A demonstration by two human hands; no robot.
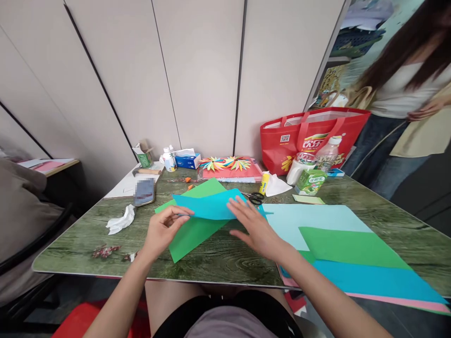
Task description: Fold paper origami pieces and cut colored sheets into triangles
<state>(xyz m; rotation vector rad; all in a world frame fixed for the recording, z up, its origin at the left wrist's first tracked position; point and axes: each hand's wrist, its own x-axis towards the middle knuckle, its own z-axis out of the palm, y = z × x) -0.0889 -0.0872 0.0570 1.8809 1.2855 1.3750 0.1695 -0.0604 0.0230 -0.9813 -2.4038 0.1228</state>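
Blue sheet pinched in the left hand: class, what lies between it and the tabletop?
In the head view, a green sheet lies between part of that blue sheet and the tabletop. Green shows above and below the blue.

One bare left hand, one bare right hand and one bright-blue paper sheet in their grasp; two spiky multicoloured paper flowers; one large red shopping bag; one yellow glue stick; one pair of black-handled scissors; one rectangular phone; one blue cardboard tissue box.
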